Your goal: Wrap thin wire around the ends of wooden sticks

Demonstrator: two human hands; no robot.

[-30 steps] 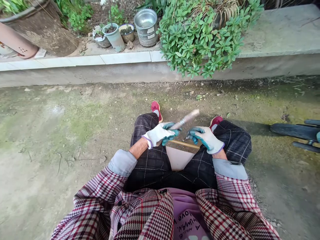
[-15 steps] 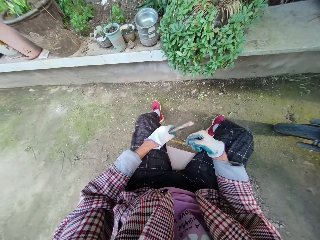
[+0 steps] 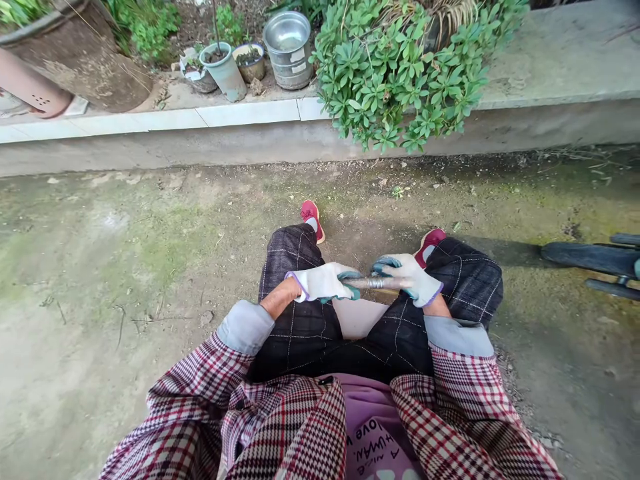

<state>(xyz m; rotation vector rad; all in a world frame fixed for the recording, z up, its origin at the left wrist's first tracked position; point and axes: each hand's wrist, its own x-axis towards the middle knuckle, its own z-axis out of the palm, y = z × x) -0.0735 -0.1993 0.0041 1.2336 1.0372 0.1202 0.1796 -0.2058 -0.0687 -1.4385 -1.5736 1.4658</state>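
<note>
My left hand (image 3: 324, 282) and my right hand (image 3: 407, 279) wear white gloves with teal-coated palms. Both close on a slim tool handle with a metal ferrule (image 3: 373, 283), which lies level between them above my lap. Its ends are hidden inside the gloves. A pale flat sheet (image 3: 357, 317) rests between my thighs just below the hands. My dark checked trousers (image 3: 293, 267) and red shoes (image 3: 311, 219) lie under and beyond my hands.
A concrete ledge (image 3: 150, 137) runs along the far side of the dirt ground, bearing a steel pail (image 3: 289, 50), small plant pots (image 3: 225, 70) and a leafy succulent (image 3: 395, 80). A dark rubber-covered object (image 3: 585, 259) juts in at the right.
My hands have come together. The ferruled handle, earlier pointing up and right from my left hand, now lies level between both hands. The thin wooden stick seen earlier no longer shows.
</note>
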